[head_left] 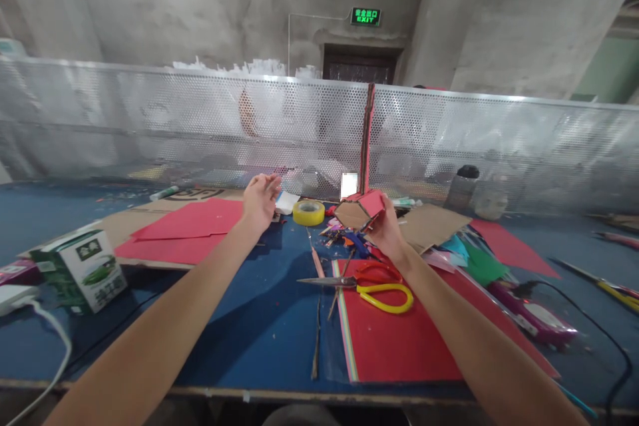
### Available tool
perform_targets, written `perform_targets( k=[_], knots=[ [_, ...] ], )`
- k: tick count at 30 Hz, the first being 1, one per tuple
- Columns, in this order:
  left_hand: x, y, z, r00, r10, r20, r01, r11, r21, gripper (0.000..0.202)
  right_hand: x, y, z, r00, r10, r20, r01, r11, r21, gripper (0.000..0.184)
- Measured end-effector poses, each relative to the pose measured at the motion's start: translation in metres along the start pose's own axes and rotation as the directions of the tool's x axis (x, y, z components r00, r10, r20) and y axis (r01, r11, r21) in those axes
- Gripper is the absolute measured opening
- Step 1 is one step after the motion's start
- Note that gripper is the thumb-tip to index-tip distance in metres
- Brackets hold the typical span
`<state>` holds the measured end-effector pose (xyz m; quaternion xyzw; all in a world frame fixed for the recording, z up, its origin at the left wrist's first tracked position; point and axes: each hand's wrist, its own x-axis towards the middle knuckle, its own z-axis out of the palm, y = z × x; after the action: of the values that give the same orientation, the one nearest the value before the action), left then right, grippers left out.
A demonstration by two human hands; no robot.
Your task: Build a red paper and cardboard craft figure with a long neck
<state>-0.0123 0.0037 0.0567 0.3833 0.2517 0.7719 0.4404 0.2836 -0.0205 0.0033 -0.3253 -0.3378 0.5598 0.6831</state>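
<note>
Red hexagonal piece: up in front of me, off the worktop (pixel 249 339), just right of the middle; brown cardboard end face (pixel 353 214) toward me, red covering on its side.
Tall strip (pixel 368 136): stands upright above the piece, brown edge and red side showing; looks joined to it (the joint itself is hard to make out).
Right hand (pixel 388 229): closed around the right side of the hexagonal piece; likely gripped there so the strip points up and the end face is left uncovered.
Left hand (pixel 262 201): raised to the left, apart from the piece, fingers loosely bent, nothing visible in it; probably held off to leave the piece unobstructed.
Scissors (pixel 353 283): lying across the left edge of the red paper stack (pixel 404 346), yellow and red handles toward my right arm, presumably handy for that side.
Yellow tape roll (pixel 308 218): flat between my hands, near the paper scraps (pixel 344 239); central, so likely reachable from either side.
Red sheets (pixel 184 233): on flat cardboard at left, seemingly kept out of the middle.
Milk carton (pixel 90 273): upright, far left (out of the way, I'd guess).
Perforated screen (pixel 200 120): behind everything, bounding the back.
</note>
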Motion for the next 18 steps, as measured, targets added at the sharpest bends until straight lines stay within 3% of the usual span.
perform_targets(
  k=[3, 6, 8, 10, 12, 14, 15, 16, 17, 18],
  knots=[
    [-0.011, 0.006, 0.006, 0.973, -0.084, 0.215, 0.113, 0.986, -0.124, 0.022, -0.001, 0.0, 0.001, 1.0, 0.005, -0.004, -0.005, 1.0, -0.008, 0.044],
    [-0.025, 0.013, 0.013, 0.895, -0.195, 0.401, 0.235, 0.97, -0.053, 0.023, -0.002, 0.001, 0.002, 1.0, 0.023, -0.007, -0.023, 0.999, -0.024, 0.044],
    [-0.034, 0.017, 0.016, 0.78, -0.317, 0.54, 0.296, 0.946, 0.129, 0.026, -0.002, 0.002, 0.002, 1.0, 0.027, 0.0, -0.027, 0.999, -0.023, 0.043],
    [-0.041, 0.02, 0.019, 0.6, -0.462, 0.654, 0.273, 0.886, 0.375, 0.03, -0.003, 0.003, 0.002, 1.0, 0.028, 0.013, -0.027, 0.999, -0.019, 0.042],
    [-0.046, 0.019, 0.02, 0.427, -0.587, 0.688, 0.144, 0.795, 0.589, 0.032, -0.002, 0.003, 0.001, 0.999, 0.026, 0.02, -0.025, 1.0, -0.013, 0.042],
    [-0.047, 0.014, 0.018, 0.318, -0.659, 0.681, -0.069, 0.701, 0.71, 0.034, -0.001, 0.001, 0.0, 1.0, 0.014, 0.016, -0.014, 1.0, 0.006, 0.041],
    [-0.045, 0.01, 0.016, 0.289, -0.678, 0.676, -0.169, 0.66, 0.733, 0.033, 0.0, 0.0, 0.0, 1.0, 0.007, 0.01, -0.007, 1.0, 0.022, 0.04],
    [-0.043, 0.004, 0.012, 0.285, -0.684, 0.671, -0.273, 0.613, 0.741, 0.032, 0.001, -0.002, -0.001, 1.0, 0.004, 0.001, -0.004, 0.999, 0.041, 0.04],
    [-0.04, -0.002, 0.007, 0.301, -0.685, 0.663, -0.315, 0.585, 0.747, 0.028, 0.003, -0.004, -0.002, 1.0, 0.005, -0.011, -0.004, 0.998, 0.059, 0.039],
    [-0.035, -0.01, 0.001, 0.341, -0.685, 0.644, -0.335, 0.551, 0.764, 0.026, 0.004, -0.006, -0.003, 1.0, 0.01, -0.02, -0.009, 0.997, 0.076, 0.039]
  ],
)
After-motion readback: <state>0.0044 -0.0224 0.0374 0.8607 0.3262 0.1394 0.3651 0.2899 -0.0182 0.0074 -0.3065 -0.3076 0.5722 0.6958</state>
